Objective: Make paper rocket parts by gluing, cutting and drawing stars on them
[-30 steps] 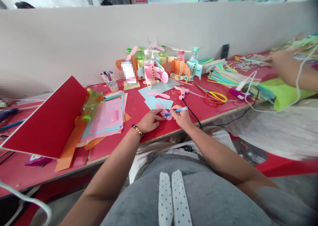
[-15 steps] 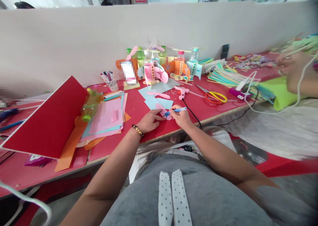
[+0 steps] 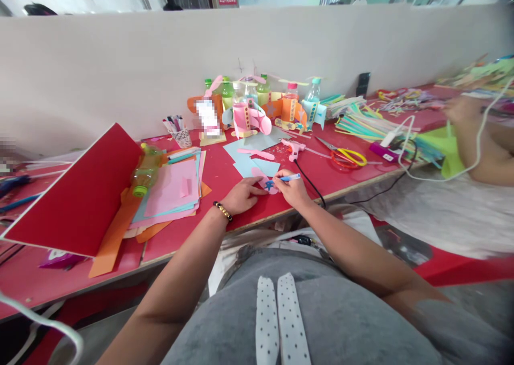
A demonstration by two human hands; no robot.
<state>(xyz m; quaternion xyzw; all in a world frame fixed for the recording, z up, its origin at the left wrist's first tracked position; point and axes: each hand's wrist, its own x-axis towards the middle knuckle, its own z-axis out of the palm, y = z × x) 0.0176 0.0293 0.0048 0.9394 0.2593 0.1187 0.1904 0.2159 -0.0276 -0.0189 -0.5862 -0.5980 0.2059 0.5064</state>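
My right hand (image 3: pixel 295 191) grips a blue marker pen (image 3: pixel 292 177), its tip down at a blue star (image 3: pixel 268 184) on a small pink paper piece (image 3: pixel 257 172). The fingers of my left hand (image 3: pixel 242 195) are stretched out flat on the table and reach the left edge of that pink piece, which they partly cover. Just beyond my hands are light blue paper sheets (image 3: pixel 241 168) with a pink paper propeller strip (image 3: pixel 257 153) on top. A pink glue gun (image 3: pixel 295 149) lies behind my right hand, its black cord running past it to the table edge.
Decorated bottle planes (image 3: pixel 243 116) stand along the wall. Scissors (image 3: pixel 349 157) and bundled paper strips (image 3: pixel 363 120) lie to the right, near another person's hand (image 3: pixel 466 113). Leftward are stacked coloured papers (image 3: pixel 171 191), a yellow-green bottle (image 3: pixel 145 172), a leaning red board (image 3: pixel 76 194) and a pen cup (image 3: pixel 182 137).
The marker and my right hand have shifted very slightly over the star; my left hand stays put. At right, the other person's hands and arm have moved.
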